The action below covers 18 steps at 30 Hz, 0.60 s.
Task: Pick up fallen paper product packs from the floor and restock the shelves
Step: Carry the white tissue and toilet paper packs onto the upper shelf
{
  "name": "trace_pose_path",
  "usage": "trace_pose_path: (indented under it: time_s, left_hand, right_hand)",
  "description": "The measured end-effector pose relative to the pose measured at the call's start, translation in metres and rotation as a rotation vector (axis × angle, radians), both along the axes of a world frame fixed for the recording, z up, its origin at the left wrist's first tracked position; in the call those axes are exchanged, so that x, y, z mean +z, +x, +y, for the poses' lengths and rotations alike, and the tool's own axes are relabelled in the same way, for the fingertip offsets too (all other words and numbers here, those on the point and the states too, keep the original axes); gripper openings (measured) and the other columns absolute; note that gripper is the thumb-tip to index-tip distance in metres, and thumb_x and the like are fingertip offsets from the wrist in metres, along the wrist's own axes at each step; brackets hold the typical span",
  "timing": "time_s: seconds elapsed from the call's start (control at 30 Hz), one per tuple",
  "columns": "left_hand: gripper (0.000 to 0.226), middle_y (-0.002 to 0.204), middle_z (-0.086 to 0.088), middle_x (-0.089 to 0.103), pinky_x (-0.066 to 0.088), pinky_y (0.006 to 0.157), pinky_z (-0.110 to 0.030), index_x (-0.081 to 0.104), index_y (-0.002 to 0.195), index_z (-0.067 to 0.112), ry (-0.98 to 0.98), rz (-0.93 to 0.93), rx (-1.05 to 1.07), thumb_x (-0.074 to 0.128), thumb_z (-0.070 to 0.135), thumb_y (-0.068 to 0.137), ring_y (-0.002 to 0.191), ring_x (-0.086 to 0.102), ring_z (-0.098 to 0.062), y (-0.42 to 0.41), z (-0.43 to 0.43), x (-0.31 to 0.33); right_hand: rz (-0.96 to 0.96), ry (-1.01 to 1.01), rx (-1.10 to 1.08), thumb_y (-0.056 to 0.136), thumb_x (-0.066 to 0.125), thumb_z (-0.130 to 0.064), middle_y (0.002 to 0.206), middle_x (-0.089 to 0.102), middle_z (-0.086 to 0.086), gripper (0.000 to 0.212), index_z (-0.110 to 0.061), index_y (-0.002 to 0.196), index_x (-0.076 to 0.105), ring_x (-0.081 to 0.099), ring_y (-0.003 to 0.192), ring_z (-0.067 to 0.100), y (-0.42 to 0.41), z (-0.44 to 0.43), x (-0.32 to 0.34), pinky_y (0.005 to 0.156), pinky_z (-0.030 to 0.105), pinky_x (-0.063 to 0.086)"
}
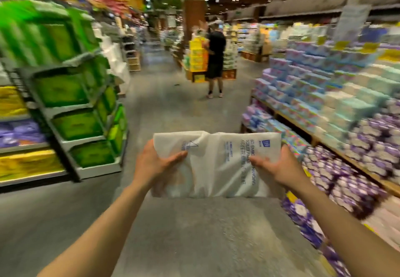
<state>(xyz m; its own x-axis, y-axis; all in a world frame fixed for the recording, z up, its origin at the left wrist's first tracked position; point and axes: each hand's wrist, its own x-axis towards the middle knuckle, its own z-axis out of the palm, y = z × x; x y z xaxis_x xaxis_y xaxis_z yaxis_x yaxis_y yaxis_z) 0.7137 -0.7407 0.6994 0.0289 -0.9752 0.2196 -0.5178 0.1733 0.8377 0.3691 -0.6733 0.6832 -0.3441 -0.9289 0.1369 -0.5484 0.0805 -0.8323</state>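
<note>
While we stand in the aisle, we hold a white pack point(216, 164) out in front, above the grey floor point(194, 233). Our left hand point(155, 162) grips its left end and our right hand point(279, 166) its right end, fingers point(259, 161) curled onto the wrapper. Blurred shelves point(324, 108) of packs line both sides; a person point(215, 60) stands farther down.

On the white pack point(216, 164) I hold, blue print runs sideways: I can read "TOILET PAPER" partly covered, and "HANGING" beside it, with a small square blue logo near the far right corner. A triangle mark sits near the left end. Yellow shelf tags point(342, 45) on the right are too blurred to read.
</note>
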Motion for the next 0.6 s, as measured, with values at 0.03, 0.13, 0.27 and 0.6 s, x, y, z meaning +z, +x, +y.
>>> trace_pose_path:
  time_s: [0.03,0.13,0.27,0.6]
  left_hand:
    - [0.057,0.091,0.011,0.07,0.047,0.062,-0.023,0.066,0.101,0.028,-0.013,-0.009,0.053,0.089,0.061,0.06,0.081,0.067,-0.009,0.033,-0.014,0.005]
    - [0.076,0.1,0.009,0.071,0.049,0.062,-0.025,0.064,0.112,0.027,-0.018,-0.036,0.223,0.084,0.073,0.055,0.088,0.068,-0.014,0.127,-0.05,0.017]
    - [0.091,0.104,0.006,0.071,0.059,0.078,-0.04,0.062,0.114,0.028,-0.049,-0.026,0.419,0.08,0.082,0.044,0.092,0.069,-0.019,0.227,-0.093,0.022]
    - [0.078,0.106,0.006,0.068,0.049,0.064,-0.021,0.06,0.116,0.025,-0.086,0.055,0.855,0.091,0.061,0.054,0.092,0.066,-0.012,0.427,-0.209,0.042]
  right_hand:
    - [-0.012,-0.005,0.046,0.056,0.087,-0.072,0.094,0.078,-0.007,0.075,-0.015,0.104,0.072,0.075,0.085,0.011,0.03,-0.03,0.0,0.081,0.044,0.061]
    - [-0.023,-0.022,0.176,0.051,0.083,-0.081,0.098,0.077,-0.007,0.089,-0.017,0.11,0.066,0.074,0.09,0.01,0.118,-0.116,0.004,0.083,0.04,0.06]
    - [-0.059,-0.071,0.364,0.059,0.092,-0.058,0.104,0.073,-0.002,0.083,-0.014,0.119,0.057,0.071,0.093,0.012,0.228,-0.217,0.015,0.072,0.023,0.051]
    - [-0.058,-0.138,0.891,0.068,0.088,-0.049,0.106,0.074,-0.01,0.067,-0.023,0.122,0.059,0.07,0.084,0.0,0.488,-0.473,0.046,0.064,0.019,0.051]
